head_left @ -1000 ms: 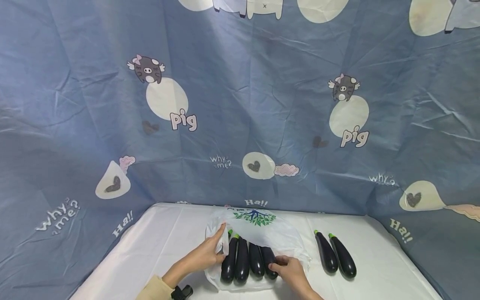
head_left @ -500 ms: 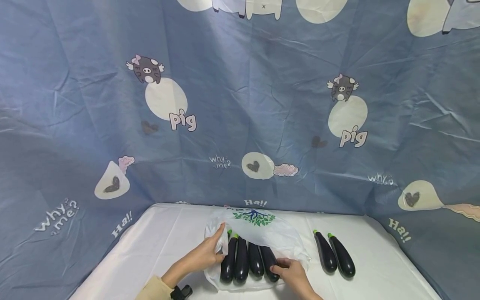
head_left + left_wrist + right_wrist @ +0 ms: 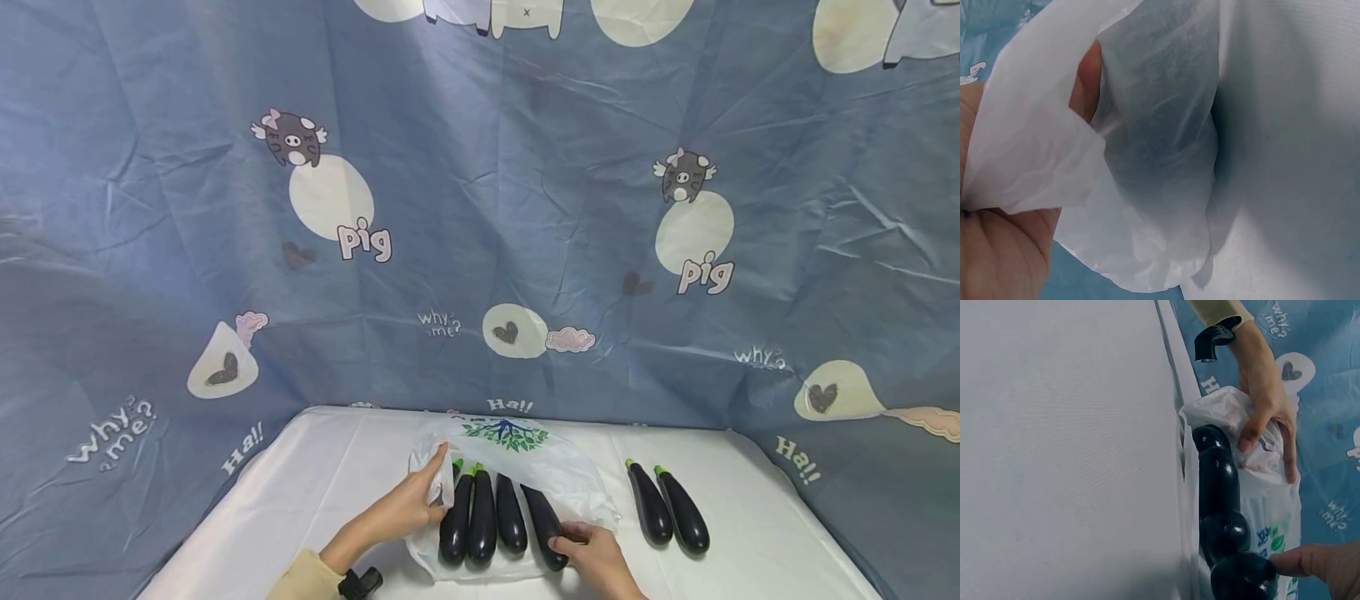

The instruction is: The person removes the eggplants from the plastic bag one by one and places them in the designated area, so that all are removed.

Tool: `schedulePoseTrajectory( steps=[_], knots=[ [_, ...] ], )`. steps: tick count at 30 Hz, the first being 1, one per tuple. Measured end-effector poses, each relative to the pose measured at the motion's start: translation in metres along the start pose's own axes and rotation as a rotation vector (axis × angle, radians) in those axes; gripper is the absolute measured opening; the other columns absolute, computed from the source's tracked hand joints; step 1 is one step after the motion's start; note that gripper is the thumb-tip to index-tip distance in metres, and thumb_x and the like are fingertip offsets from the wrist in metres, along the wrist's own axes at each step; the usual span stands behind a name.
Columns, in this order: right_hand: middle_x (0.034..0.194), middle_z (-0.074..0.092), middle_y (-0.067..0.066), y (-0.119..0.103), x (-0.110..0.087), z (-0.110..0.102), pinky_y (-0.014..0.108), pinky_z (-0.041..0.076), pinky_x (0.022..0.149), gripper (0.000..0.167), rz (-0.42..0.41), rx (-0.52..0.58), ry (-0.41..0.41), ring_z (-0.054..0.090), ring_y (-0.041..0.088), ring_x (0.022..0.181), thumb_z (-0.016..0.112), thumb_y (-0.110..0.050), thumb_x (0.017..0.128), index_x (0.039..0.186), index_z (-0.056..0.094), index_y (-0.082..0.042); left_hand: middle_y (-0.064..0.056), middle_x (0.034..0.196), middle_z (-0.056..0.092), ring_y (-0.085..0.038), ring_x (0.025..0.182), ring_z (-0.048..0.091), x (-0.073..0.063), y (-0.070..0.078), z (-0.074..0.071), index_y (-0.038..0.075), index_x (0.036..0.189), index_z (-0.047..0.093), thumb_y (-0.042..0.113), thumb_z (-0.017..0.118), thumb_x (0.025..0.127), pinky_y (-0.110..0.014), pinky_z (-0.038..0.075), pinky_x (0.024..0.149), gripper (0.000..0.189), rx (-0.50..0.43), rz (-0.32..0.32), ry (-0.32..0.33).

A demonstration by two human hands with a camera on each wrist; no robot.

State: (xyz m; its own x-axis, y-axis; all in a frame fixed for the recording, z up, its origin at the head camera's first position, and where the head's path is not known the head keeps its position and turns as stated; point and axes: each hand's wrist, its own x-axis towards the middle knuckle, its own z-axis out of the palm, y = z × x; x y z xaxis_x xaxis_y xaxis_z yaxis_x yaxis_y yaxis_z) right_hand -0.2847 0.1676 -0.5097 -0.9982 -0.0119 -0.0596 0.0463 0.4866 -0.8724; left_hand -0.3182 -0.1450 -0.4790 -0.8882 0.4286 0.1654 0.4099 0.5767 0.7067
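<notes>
A white plastic bag (image 3: 573, 479) with a green tree print lies on the table, its mouth facing me. Several glossy dark eggplants (image 3: 482, 517) lie side by side in its mouth, stems pointing away. My left hand (image 3: 405, 507) holds the bag's left edge between thumb and fingers; in the left wrist view the plastic (image 3: 1041, 119) covers part of the fingers. My right hand (image 3: 597, 557) grips the near end of the rightmost eggplant (image 3: 545, 525), thumb on top. In the right wrist view the thumb (image 3: 1300, 559) touches that eggplant (image 3: 1244, 575).
Two more eggplants (image 3: 651, 504) (image 3: 684, 512) lie together on the white tablecloth (image 3: 765, 517), right of the bag. A blue patterned curtain (image 3: 465, 208) hangs behind and beside the table. On my left wrist is a black camera mount (image 3: 362, 582).
My right hand has moved slightly right and nearer with the rightmost eggplant, whose near end has swung right, away from the others. The neighbouring eggplants show more of their upper ends. My left hand stays almost still.
</notes>
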Motion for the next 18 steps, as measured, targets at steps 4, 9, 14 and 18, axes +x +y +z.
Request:
schedulePoseTrajectory(
  steps=[4,9,14,18],
  knots=[
    [0.102,0.07,0.023,-0.0014,-0.0018,-0.002,0.038,0.055,0.075,0.048,0.042,0.01,-0.015,0.067,0.023,0.087,0.071,-0.021,0.079,0.111,0.063,0.015,-0.025,0.157,0.018,-0.033,0.141,0.025,0.0001,0.001,-0.001,-0.001,0.154,0.006,0.004,0.069,0.078,-0.054,0.026,0.11,0.098,-0.01,0.002,0.008],
    [0.101,0.071,0.019,-0.0029,-0.0054,-0.0034,0.043,0.052,0.08,0.046,0.068,-0.029,-0.009,0.066,0.024,0.09,0.071,-0.023,0.079,0.11,0.066,0.011,-0.024,0.157,0.018,-0.028,0.132,0.041,-0.0001,0.0013,-0.003,0.0,0.155,0.006,0.007,0.069,0.08,-0.046,0.037,0.105,0.098,0.01,0.002,0.006],
    [0.096,0.071,0.015,-0.0042,-0.0086,-0.0041,0.042,0.051,0.078,0.044,0.08,-0.028,0.004,0.065,0.021,0.088,0.072,-0.024,0.079,0.108,0.067,0.009,-0.026,0.157,0.017,-0.013,0.075,0.05,-0.0005,0.0015,-0.0074,0.002,0.155,0.004,0.008,0.068,0.081,-0.031,0.041,0.078,0.098,0.016,0.01,-0.009],
    [0.098,0.072,0.014,-0.0053,-0.0102,-0.0036,0.046,0.049,0.084,0.044,0.097,-0.057,0.011,0.065,0.023,0.09,0.072,-0.026,0.079,0.108,0.069,0.006,-0.026,0.157,0.015,-0.018,0.086,0.055,-0.0008,0.0022,-0.0091,0.002,0.155,0.002,0.008,0.068,0.082,-0.032,0.041,0.078,0.098,0.0,0.001,-0.024]
  ],
)
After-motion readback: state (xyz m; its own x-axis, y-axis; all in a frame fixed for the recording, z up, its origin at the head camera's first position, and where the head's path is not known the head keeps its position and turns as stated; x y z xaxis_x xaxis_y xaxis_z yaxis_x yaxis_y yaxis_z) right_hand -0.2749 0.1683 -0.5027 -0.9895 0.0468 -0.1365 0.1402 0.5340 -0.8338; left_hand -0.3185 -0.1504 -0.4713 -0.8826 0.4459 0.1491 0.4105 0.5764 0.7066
